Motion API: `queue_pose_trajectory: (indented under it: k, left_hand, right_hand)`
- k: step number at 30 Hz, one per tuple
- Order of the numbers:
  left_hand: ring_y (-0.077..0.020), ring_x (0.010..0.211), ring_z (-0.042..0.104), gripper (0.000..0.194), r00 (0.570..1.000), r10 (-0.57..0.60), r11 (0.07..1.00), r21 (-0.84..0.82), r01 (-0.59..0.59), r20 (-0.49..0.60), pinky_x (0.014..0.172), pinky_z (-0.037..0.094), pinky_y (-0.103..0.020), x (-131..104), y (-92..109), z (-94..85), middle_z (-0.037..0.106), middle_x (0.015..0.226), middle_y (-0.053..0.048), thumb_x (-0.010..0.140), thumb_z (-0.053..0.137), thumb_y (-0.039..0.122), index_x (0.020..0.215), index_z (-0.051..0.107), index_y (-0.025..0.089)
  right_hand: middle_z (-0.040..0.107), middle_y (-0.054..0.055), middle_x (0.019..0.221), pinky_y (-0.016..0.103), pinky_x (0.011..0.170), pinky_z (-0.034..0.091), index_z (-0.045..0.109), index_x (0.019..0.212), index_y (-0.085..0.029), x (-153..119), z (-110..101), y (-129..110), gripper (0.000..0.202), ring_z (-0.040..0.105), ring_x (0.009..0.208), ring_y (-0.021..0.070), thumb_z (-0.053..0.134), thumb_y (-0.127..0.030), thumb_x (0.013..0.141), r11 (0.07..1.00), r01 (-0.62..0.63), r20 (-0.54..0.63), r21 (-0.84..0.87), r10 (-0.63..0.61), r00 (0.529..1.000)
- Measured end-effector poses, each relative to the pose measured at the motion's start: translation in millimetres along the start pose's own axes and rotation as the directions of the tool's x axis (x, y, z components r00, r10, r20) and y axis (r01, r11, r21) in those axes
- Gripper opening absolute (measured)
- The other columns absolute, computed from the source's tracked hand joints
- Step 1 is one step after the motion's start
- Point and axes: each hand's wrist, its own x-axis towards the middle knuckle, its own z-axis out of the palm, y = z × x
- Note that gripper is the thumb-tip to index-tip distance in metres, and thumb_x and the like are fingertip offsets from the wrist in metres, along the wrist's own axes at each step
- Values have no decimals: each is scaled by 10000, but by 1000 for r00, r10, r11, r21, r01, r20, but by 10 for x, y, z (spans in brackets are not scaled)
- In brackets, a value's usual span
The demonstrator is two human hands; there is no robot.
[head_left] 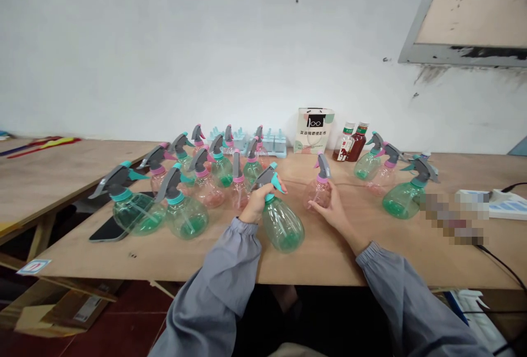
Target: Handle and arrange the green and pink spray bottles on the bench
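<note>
My left hand (pixel 260 202) is wrapped around the grey and teal head of a green spray bottle (pixel 284 228), whose clear ribbed body tilts a little near the table's front. To its right, my right hand (pixel 331 208) grips the body of a pink spray bottle (pixel 315 191), which has a grey and pink head. Left of my left hand stand several more spray bottles, among them a green one (pixel 187 218) and a pink one (pixel 209 188). Three others are on the right, including a green spray bottle (pixel 402 201) and a pink spray bottle (pixel 382 179).
Along the wall stand a paper bag (pixel 315 132), two drink bottles (pixel 357 143) and light blue racks (pixel 275 144). A phone (pixel 107 230) lies under the left bottles. On the right are a power strip (pixel 498 203) and cables. The wooden table's front edge (pixel 313 283) is close to me.
</note>
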Motion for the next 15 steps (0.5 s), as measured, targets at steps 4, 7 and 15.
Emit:
queue_pose_trajectory:
  k: [4, 7, 15]
  left_hand:
    - [-288, 909, 709, 214, 997, -16, 1000, 4, 16, 71, 841, 561, -441, -7, 9, 26, 741, 769, -73, 583, 520, 294, 719, 666, 217]
    - [-288, 938, 699, 270, 997, 10, 1000, 28, -13, 76, 808, 564, -423, -18, 23, 73, 749, 814, -72, 587, 545, 289, 795, 703, 217]
    - [-252, 792, 693, 153, 999, 19, 998, 58, -17, -33, 823, 553, -413, 9, -1, 63, 707, 690, -52, 606, 507, 305, 643, 635, 229]
  right_hand:
    - [425, 166, 1503, 599, 1183, 349, 288, 1513, -249, -1, 6, -30, 1010, 434, 1416, 344, 813, -552, 705, 1000, -14, -14, 8, 15, 1000]
    - [430, 162, 1500, 598, 1189, 340, 292, 1512, -247, -7, 6, -53, 1004, 426, 1421, 340, 813, -548, 707, 1000, -19, -16, 3, 19, 1000]
    - [448, 147, 1496, 600, 1160, 392, 312, 1504, -268, -29, 21, -87, 986, 443, 1410, 342, 819, -539, 703, 1000, -10, 10, 22, 10, 1000]
